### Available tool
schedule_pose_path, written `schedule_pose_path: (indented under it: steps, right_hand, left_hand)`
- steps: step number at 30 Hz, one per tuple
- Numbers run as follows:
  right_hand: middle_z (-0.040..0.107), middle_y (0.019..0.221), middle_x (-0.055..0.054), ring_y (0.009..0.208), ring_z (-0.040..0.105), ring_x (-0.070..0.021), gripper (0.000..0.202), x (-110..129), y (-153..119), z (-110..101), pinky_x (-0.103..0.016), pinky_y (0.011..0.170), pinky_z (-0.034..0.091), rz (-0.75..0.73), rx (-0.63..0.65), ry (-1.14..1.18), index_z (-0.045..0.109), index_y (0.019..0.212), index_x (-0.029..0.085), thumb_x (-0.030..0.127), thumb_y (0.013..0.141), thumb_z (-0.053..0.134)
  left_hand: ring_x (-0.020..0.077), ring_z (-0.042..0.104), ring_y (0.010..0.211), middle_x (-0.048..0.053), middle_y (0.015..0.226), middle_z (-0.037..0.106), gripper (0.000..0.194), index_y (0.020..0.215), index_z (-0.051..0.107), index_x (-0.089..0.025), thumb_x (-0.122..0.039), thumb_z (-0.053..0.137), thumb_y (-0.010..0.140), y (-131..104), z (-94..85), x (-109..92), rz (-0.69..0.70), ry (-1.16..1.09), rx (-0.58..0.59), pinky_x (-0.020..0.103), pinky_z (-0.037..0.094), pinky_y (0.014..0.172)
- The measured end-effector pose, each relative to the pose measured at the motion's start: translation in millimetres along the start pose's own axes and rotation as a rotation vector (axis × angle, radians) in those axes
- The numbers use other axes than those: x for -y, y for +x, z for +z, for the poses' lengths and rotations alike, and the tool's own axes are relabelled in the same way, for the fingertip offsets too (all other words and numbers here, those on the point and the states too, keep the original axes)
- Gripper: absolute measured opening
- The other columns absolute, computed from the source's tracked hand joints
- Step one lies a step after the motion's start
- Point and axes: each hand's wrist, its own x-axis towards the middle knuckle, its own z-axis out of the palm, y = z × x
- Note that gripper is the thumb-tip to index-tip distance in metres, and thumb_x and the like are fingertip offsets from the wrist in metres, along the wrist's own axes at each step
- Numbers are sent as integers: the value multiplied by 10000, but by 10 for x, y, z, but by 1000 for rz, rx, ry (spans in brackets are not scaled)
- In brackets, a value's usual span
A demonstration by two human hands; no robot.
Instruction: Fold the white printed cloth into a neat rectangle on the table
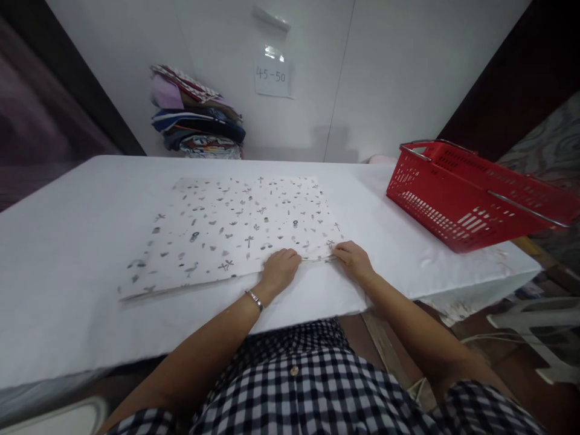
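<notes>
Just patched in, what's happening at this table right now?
A person is standing at a white-covered table with a patterned cloth lying flat on it. The left hand and right hand both grip the cloth's near edge, close to its right corner. A red basket sits at the table's right end, and a stack of folded fabrics rests against the back wall.

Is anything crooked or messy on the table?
The red basket sits tilted, and part of it seems to stick out past the right edge of the table. The patterned cloth lies flat but turned a bit askew. The left hand and right hand grip its near edge. Nothing looks spilled or torn.
</notes>
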Motion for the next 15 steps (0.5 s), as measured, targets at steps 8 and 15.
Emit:
schedule_pose_path:
  steps: [8,15]
  right_hand:
    - [665,1053,-96,980,557,-236,293,2,-29,-34,-349,837,439,-131,45,-41,712,977,213,236,943,422]
    - [655,1049,-110,951,555,-231,256,5,-41,-109,-356,831,449,-238,75,-38,687,1006,184,211,911,450]
  left_hand:
    - [185,528,810,57,877,626,248,812,616,-185,-105,405,914,-1,-21,-46,30,90,8,337,413,709]
    - [197,533,866,58,905,624,192,874,626,-190,-216,444,932,-9,-10,-36,33,30,45,361,432,758]
